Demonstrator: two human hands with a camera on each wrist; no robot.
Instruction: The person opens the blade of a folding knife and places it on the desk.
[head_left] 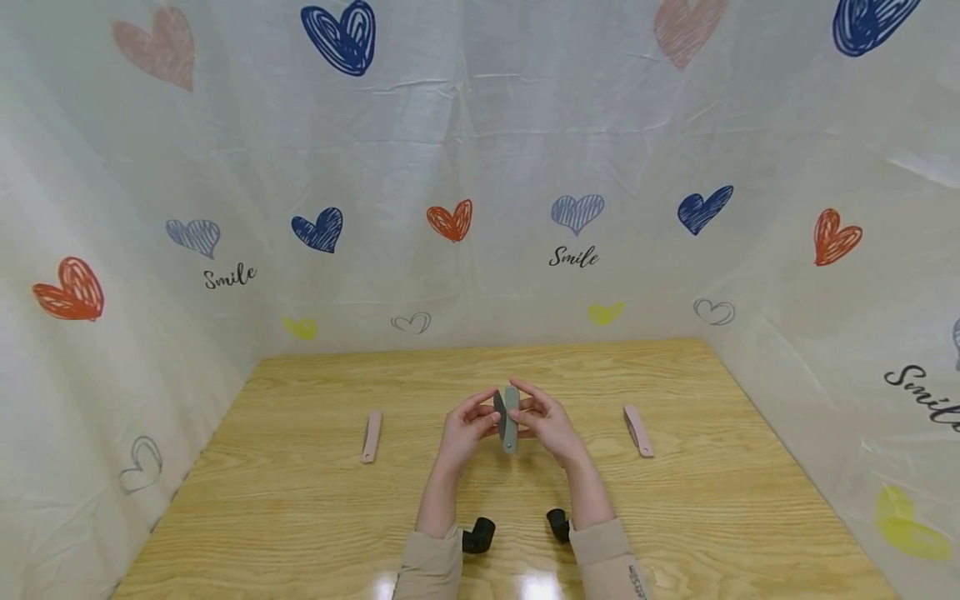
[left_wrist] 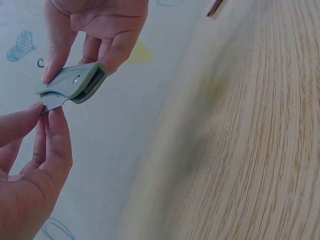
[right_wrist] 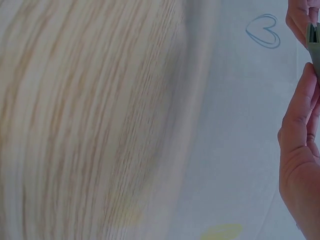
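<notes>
A grey-green folding knife (head_left: 512, 425) is held up above the middle of the table, its blade partly out of the handle. My left hand (head_left: 460, 433) pinches the blade (left_wrist: 53, 101) between thumb and fingers. On the other side, my right hand (head_left: 553, 429) grips the handle (left_wrist: 75, 82), thumb on one face and fingers behind. In the right wrist view only an end of the handle (right_wrist: 313, 42) shows at the right edge, and the blade is out of sight.
Two pink folding knives lie on the wooden table (head_left: 285, 517): one pink knife (head_left: 372, 437) to the left, the other pink knife (head_left: 638, 432) to the right. A white curtain (head_left: 510, 158) printed with hearts stands behind and at both sides. Black wrist devices (head_left: 480, 536) sit at the sleeves.
</notes>
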